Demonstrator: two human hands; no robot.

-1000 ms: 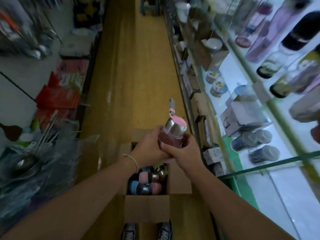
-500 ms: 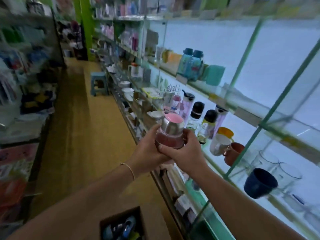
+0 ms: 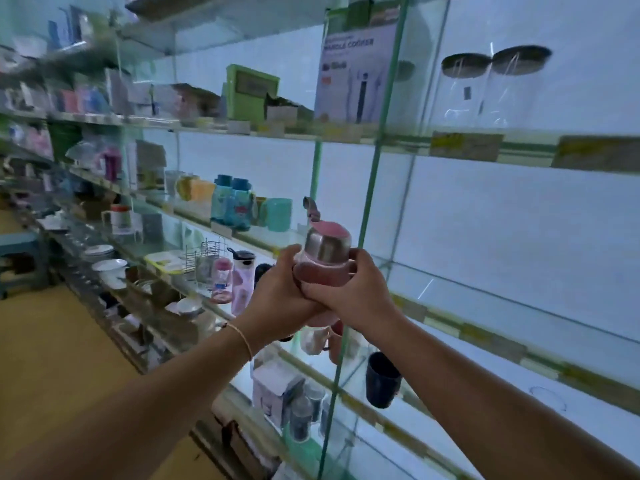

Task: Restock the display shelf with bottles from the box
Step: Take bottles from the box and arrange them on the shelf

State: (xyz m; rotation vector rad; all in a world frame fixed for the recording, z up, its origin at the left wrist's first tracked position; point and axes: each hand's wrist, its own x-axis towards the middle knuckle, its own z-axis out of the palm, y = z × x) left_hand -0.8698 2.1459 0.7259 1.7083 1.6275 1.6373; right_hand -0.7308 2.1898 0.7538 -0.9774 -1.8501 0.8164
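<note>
Left hand [image 3: 277, 296]: we are curling its fingers round the lower body of the bottle [image 3: 323, 258] from the left. Right hand [image 3: 353, 292]: we are wrapping it round the same stretch from the right, with its fingers overlapping the left's at the front. Both are gripping, neither is spread. We are judging the double grip as a way of steadying a smooth, rounded body for the lift to the display shelf [image 3: 485, 336].

The bottle is sitting nearly upright in mid-air and touching no shelf. Its steel collar and pink lid are showing clear above the hands, and the carry loop [image 3: 309, 205] is sticking up. The box is not showing in this view.

Around, from the left:
- a blue stool [image 3: 17, 240] is standing on the floor
- white plates [image 3: 109, 263] and a wire rack [image 3: 211, 251] are sitting on a lower level
- pink bottles [image 3: 221, 277] are standing just left of the hands
- two blue bottles [image 3: 239, 206] are standing one level up

Directly behind the hands a green glass upright [image 3: 367, 202] is dividing the bays, and we are reading it as the main thing to steer round. To its right a lit bay is opening at hand level. We are expecting the placement there, though that is only a guess.

Lower right a dark cup [image 3: 381, 379] is standing below; top right, two clear jars [image 3: 491, 88] are sitting on the high shelf
</note>
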